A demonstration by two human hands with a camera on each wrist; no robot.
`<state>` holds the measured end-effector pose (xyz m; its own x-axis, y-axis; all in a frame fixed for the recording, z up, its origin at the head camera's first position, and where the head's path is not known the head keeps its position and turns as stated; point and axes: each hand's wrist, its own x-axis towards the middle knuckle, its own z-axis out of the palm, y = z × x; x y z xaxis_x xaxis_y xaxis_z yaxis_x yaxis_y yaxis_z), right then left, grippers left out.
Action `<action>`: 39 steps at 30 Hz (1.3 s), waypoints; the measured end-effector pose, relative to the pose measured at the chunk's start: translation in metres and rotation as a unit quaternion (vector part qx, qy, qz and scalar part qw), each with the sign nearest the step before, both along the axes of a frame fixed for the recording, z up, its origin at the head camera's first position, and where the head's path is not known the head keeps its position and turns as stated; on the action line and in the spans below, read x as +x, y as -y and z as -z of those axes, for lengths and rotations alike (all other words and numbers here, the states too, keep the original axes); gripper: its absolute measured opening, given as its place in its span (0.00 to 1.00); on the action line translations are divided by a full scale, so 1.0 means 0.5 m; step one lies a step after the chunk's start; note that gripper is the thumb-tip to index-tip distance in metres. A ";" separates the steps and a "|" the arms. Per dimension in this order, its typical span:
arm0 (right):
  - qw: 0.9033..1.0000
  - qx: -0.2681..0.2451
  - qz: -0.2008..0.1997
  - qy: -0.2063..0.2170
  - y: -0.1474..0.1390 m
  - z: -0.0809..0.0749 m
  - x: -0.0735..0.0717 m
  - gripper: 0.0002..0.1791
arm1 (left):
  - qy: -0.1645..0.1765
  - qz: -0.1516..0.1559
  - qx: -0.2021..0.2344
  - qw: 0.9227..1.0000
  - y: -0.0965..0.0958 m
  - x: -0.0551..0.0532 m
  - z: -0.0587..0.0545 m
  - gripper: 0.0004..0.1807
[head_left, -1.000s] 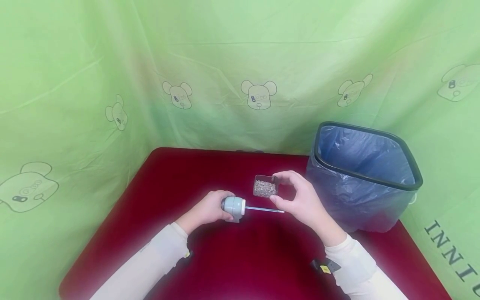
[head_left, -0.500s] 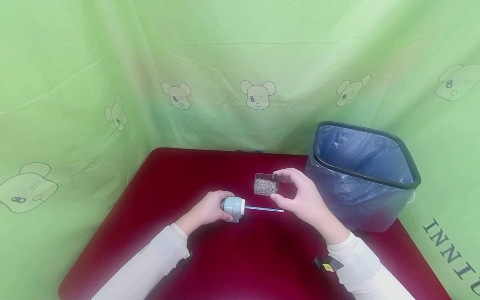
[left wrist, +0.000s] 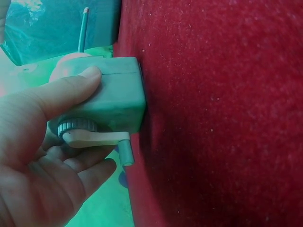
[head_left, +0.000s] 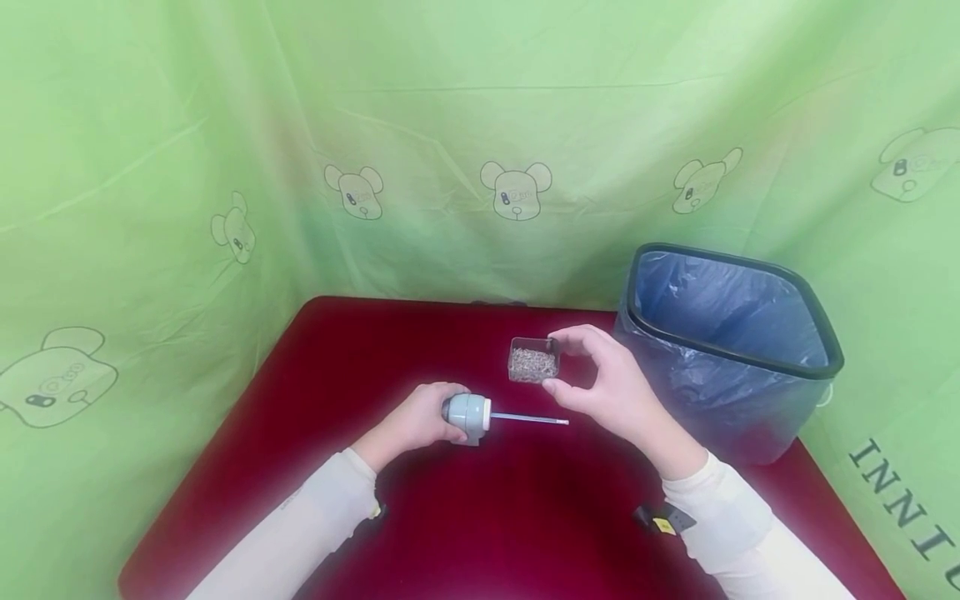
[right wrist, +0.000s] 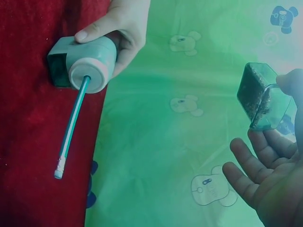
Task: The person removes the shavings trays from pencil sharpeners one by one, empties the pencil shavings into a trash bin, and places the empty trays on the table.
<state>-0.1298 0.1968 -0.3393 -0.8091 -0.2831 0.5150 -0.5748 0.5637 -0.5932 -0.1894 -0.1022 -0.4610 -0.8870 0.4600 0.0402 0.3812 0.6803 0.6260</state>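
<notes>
My left hand [head_left: 412, 418] holds a pale blue-green hand-crank pencil sharpener [head_left: 469, 412], its thumb pressed on the body in the left wrist view. A blue-and-white pencil [head_left: 528, 418] sticks out of the sharpener's white front, eraser end outward. The crank [left wrist: 99, 138] sits at the sharpener's back, beside the curled fingers. A dark square opening [right wrist: 58, 70] shows in the sharpener's body in the right wrist view. Between thumb and fingers, my right hand [head_left: 611, 387] pinches a small clear shavings drawer [right wrist: 280, 106]. Grey-brown pencil shavings [head_left: 532, 367] lie in the drawer.
A trash bin [head_left: 750, 367] with a black rim and blue plastic liner stands on the right of the red-covered table [head_left: 375, 350], beyond my right hand. Green curtains [head_left: 435, 250] printed with bear heads enclose the back and both sides.
My right hand has moved a little farther from me and slightly right with the shavings drawer, away from the pencil's end. The left hand and sharpener have stayed in place.
</notes>
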 end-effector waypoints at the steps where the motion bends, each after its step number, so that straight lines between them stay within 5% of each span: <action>1: 1.000 0.004 0.001 -0.003 0.000 -0.003 0.000 0.30 | -0.001 0.001 0.000 1.000 0.000 0.000 0.000 0.37; 39: 0.999 0.041 0.014 -0.017 -0.011 -0.081 -0.003 0.31 | 0.006 0.004 -0.008 1.000 0.002 0.000 -0.006 0.37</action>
<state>-0.1315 0.2024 -0.2990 -0.7991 -0.3033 0.5192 -0.5780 0.6251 -0.5245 -0.1896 -0.1033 -0.4579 -0.8834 0.4682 0.0215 0.3793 0.6872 0.6196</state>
